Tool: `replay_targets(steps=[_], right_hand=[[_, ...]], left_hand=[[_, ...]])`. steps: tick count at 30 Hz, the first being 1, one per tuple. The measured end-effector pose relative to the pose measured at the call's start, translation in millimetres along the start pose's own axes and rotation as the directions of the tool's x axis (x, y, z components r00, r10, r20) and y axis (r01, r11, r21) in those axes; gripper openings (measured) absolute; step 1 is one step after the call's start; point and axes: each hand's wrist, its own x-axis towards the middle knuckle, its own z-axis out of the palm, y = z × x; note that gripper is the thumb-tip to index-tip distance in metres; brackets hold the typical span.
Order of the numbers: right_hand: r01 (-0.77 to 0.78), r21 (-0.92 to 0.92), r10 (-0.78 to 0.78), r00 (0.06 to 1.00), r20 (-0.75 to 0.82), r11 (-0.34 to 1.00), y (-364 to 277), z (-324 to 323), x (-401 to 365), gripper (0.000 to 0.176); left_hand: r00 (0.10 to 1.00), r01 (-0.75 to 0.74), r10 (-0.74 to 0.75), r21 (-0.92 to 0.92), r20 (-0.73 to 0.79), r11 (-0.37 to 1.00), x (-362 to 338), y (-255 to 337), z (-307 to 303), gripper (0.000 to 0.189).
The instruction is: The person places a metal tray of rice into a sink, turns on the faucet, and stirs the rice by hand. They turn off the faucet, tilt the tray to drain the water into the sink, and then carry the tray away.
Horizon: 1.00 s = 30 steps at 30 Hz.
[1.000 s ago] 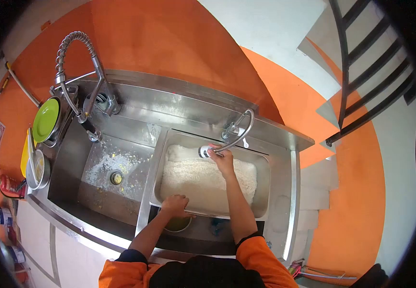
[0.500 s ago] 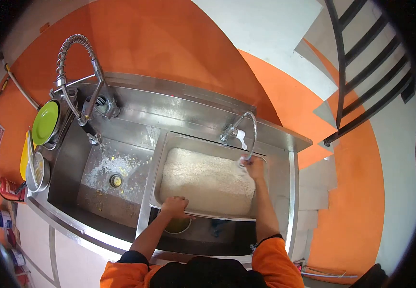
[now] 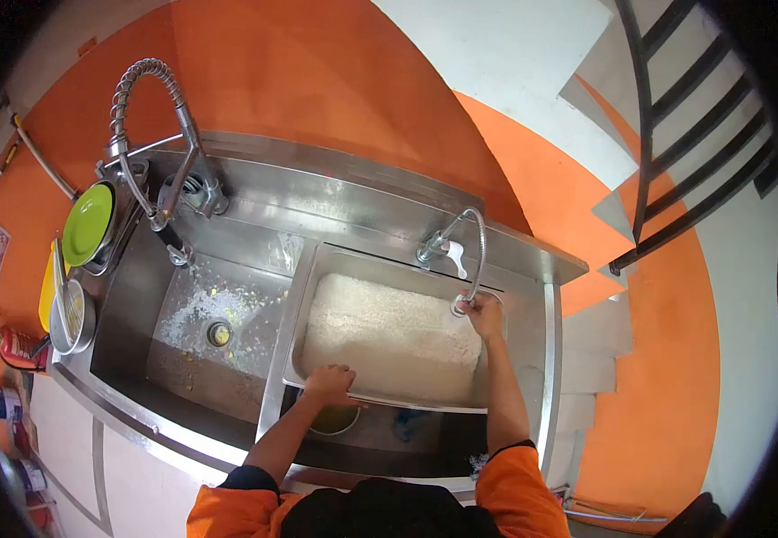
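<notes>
A rectangular metal pan [image 3: 295, 345] with pale rice [image 3: 389, 323] and cloudy water rests across the right sink basin. My left hand [image 3: 328, 387] grips the pan's near rim toward its left end, fingers over the edge and thumb outside. At the pan's far right corner, my right hand [image 3: 484, 317] has its fingers closed on the white-tipped end of a flexible faucet [image 3: 479, 251]. That end points down over the rice. Beside the faucet's base is a white lever handle [image 3: 456, 259]. Whether water is running cannot be made out.
Food scraps [image 3: 214, 309] lie around the left basin's drain [image 3: 218, 334]. Above that basin rises a spring faucet [image 3: 118, 117]. A green plate [image 3: 88, 224] and a metal bowl [image 3: 73, 318] stand at the left. Below the pan is another round container [image 3: 335, 420].
My right hand has shifted slightly on the faucet end, whose white tip now shows more plainly. My left hand keeps its place on the pan rim. The whole view has shifted a little.
</notes>
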Motion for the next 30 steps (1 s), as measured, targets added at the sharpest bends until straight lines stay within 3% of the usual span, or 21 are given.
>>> replay_targets(steps=[1, 4, 6, 9, 11, 13, 16, 18, 20, 22, 23, 25, 26, 29, 30], right_hand=[[0.005, -0.082, -0.002, 0.999, 0.035, 0.997, -4.5, -5.2, 0.6, 0.029], [0.203, 0.084, -0.207, 0.977, 0.045, 0.976, -4.0, 39.3, 8.1, 0.031], [0.076, 0.504, -0.158, 0.980, 0.122, 0.860, -40.5, 69.8, -2.9, 0.029], [-0.003, 0.537, -0.115, 0.976, 0.185, 0.843, -67.9, 68.4, -15.7, 0.027], [0.054, 0.510, -0.159, 0.974, 0.164, 0.859, -45.3, 45.7, -16.1, 0.027], [0.052, 0.195, -0.060, 0.998, 0.035, 0.979, -31.4, 22.2, -18.4, 0.027], [0.017, 0.127, -0.013, 0.999, -0.033, 0.992, -31.7, 19.3, -14.7, 0.027], [0.047, 0.195, -0.038, 0.998, -0.051, 0.980, -41.4, 43.2, -8.5, 0.027], [0.079, 0.273, -0.059, 0.995, -0.079, 0.959, -52.3, 75.8, -1.3, 0.027], [0.167, 0.494, -0.073, 0.976, -0.205, 0.853, -65.7, 103.6, 4.8, 0.027], [0.169, 0.501, -0.071, 0.975, -0.209, 0.849, -72.5, 112.8, 5.0, 0.027], [0.069, 0.719, -0.010, 0.996, -0.085, 0.692, -90.0, 122.2, 1.5, 0.029], [-0.010, 0.723, 0.028, 1.000, -0.012, 0.691, -97.7, 122.3, -3.7, 0.029], [-0.126, 0.775, 0.081, 0.992, 0.097, 0.620, -116.3, 112.3, -16.4, 0.028], [-0.143, 0.736, 0.077, 0.989, 0.123, 0.662, -116.0, 106.9, -20.1, 0.027]], left_hand=[[1.000, 0.004, -0.004, 0.011, 0.006, 1.000, 0.5, 0.9, -1.5, 0.074], [1.000, 0.004, -0.004, 0.011, 0.007, 1.000, -0.4, 3.1, -4.6, 0.075], [1.000, -0.001, 0.000, 0.007, 0.004, 1.000, 0.3, 4.8, -5.0, 0.075], [0.999, 0.001, -0.002, 0.023, 0.034, 1.000, -0.2, 3.0, -5.9, 0.076], [0.998, -0.007, 0.006, 0.015, 0.056, 1.000, 1.2, 2.5, -6.2, 0.076], [1.000, -0.015, 0.015, 0.018, 0.024, 1.000, 0.5, 2.7, -4.2, 0.076], [0.999, -0.011, 0.011, 0.021, -0.033, 1.000, 1.6, 0.7, 3.8, 0.071], [0.999, -0.007, 0.009, 0.032, -0.053, 0.999, 1.4, 0.8, 6.6, 0.065], [1.000, -0.019, 0.019, 0.001, -0.006, 1.000, 0.8, 1.4, 0.9, 0.079], [1.000, -0.006, 0.006, 0.031, 0.011, 1.000, 0.4, 5.0, -3.3, 0.079], [1.000, 0.000, -0.002, 0.048, 0.024, 0.999, -0.3, 6.1, -5.1, 0.080], [1.000, 0.002, -0.001, 0.059, -0.026, 0.998, 0.2, 3.9, 2.1, 0.070], [0.997, 0.002, 0.003, 0.059, -0.080, 0.998, 2.0, 3.2, 6.6, 0.062], [0.999, 0.024, -0.022, 0.039, -0.036, 0.999, -1.6, 9.9, -6.3, 0.062], [0.999, 0.019, -0.018, 0.037, -0.038, 0.999, -1.3, 10.4, -6.6, 0.062]])
